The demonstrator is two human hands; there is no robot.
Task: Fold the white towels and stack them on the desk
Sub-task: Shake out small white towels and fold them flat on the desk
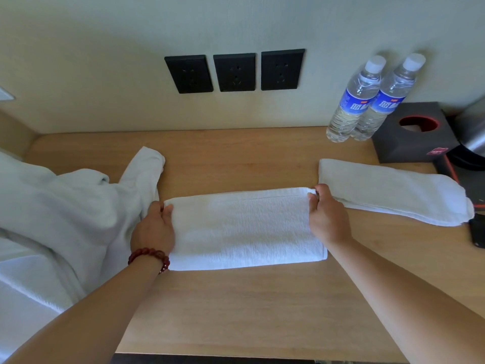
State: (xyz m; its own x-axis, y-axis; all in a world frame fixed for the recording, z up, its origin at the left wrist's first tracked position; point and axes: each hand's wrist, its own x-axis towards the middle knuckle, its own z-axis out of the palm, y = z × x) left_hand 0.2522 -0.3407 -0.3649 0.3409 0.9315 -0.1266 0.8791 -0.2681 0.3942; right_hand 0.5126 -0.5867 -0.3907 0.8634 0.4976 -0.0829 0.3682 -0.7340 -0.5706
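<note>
kettle (472, 132) cropped right, towel pile (39, 219) cropped left

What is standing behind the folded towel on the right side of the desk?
Behind the folded towel stand two water bottles and a dark tissue box; a metal kettle is partly cut off.

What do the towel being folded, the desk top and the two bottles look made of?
Towel: soft white cotton terry, likely; ribbed, matte weave. Desk: light wood or wood-look laminate; faint grain, smooth matte finish. Bottles: clear thin plastic with ridges, white caps, glossy blue labels.
</note>
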